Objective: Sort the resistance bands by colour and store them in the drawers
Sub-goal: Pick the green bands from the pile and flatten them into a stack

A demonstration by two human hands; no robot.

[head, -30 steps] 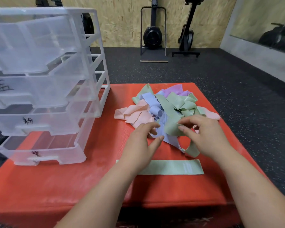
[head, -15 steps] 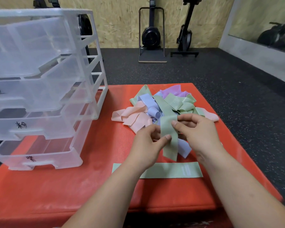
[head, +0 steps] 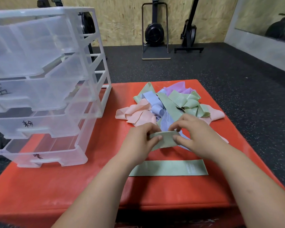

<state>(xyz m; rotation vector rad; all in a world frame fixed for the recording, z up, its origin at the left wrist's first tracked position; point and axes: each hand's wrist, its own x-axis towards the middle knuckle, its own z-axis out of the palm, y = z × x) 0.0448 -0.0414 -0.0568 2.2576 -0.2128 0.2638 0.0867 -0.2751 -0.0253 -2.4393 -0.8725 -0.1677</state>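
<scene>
Over red mat (head: 69, 186), flat green band (head: 166, 139)

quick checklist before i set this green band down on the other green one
1. Grip on the held green band: ok, left hand and right hand both pinch it.
2. Held band clear of the pile: cannot tell, fingers hide its far edge.
3. Colour match with the flat green band: ok, same green.
4. Flat band lying smooth on the red mat: ok, though the left forearm covers one end.
5. Green's drawer in the drawer unit: cannot tell, the handwritten labels are unreadable.
</scene>
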